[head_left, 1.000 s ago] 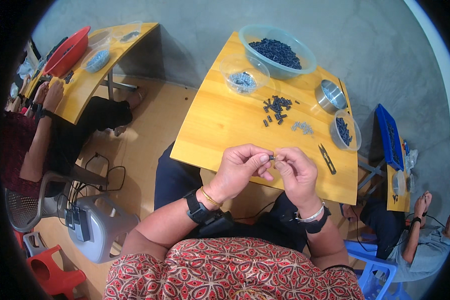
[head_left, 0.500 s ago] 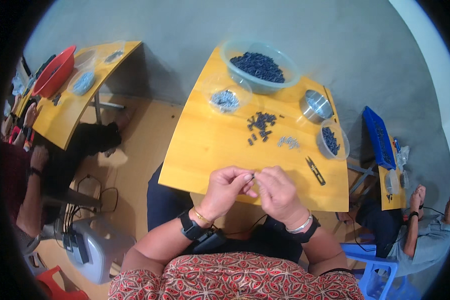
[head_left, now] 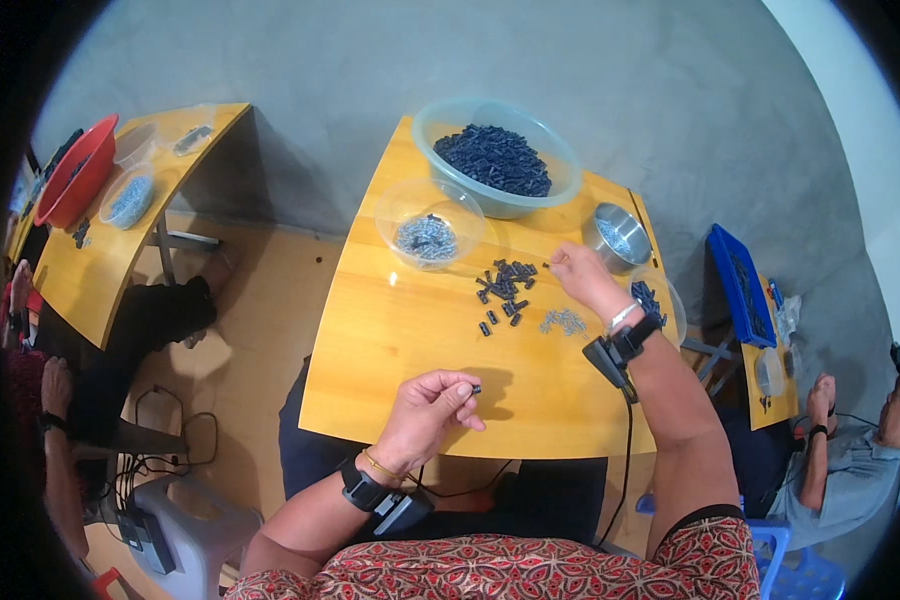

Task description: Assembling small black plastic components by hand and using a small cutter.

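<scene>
My left hand [head_left: 432,412] is over the near edge of the yellow table, thumb and fingers pinching a small black plastic part [head_left: 476,389]. Reaching across the table, my right hand [head_left: 584,277] has its fingertips closed at a tiny dark piece [head_left: 547,265], right of the loose pile. That pile of short black parts [head_left: 505,282] lies mid-table. Just nearer is a small heap of silvery metal pieces [head_left: 563,321]. Beyond my right hand stands a steel bowl [head_left: 602,250] of pale small pieces. The thread snips seen earlier are hidden behind my right forearm.
A large pale-green basin [head_left: 568,190] full of black parts stands at the back. Left of it is a clear bowl [head_left: 390,225] of metal pieces; another clear tub [head_left: 678,315] sits partly behind my right wrist. People work at side tables with a red basin [head_left: 100,165] and a blue tray [head_left: 735,290].
My hands have parted. My right hand has moved forward and right to the lone dark piece beside the pile; my left stays near the table edge, keeping the black part. The view has shifted slightly.
</scene>
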Demonstrator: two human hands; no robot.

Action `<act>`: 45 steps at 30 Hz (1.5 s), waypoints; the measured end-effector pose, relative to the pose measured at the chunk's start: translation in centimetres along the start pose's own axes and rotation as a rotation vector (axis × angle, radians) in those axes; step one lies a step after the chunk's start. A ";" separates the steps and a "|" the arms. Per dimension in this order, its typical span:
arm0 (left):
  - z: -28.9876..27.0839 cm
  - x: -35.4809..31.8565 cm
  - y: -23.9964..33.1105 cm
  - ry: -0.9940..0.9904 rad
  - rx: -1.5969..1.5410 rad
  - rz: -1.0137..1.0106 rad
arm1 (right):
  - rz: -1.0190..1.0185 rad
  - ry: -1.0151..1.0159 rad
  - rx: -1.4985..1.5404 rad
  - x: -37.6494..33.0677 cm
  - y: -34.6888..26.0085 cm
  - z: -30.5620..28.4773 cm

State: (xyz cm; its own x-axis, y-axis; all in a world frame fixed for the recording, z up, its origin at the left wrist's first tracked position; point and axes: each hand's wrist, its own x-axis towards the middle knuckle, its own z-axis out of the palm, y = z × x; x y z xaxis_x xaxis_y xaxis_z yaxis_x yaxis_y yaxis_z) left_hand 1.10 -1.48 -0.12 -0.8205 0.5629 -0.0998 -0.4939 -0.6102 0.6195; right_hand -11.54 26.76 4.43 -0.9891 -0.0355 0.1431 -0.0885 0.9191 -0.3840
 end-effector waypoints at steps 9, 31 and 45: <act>-0.3 0.2 -0.2 0.018 -0.124 -0.020 | 0.005 -0.104 -0.196 3.1 0.2 1.9; 4.1 -3.3 0.0 -0.071 -0.015 0.068 | 0.069 -0.274 1.836 -17.6 -12.7 0.3; 4.8 -4.5 0.4 -0.057 0.052 0.076 | -0.023 -0.286 1.741 -18.4 -13.1 0.5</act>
State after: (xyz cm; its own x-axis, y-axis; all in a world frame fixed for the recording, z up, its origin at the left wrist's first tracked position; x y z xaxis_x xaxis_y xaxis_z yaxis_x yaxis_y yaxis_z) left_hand 5.98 -1.56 4.26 -0.8367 0.5476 -0.0070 -0.4138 -0.6239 0.6629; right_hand 7.75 15.15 6.37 -0.9568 -0.2779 0.0859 0.0755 -0.5225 -0.8493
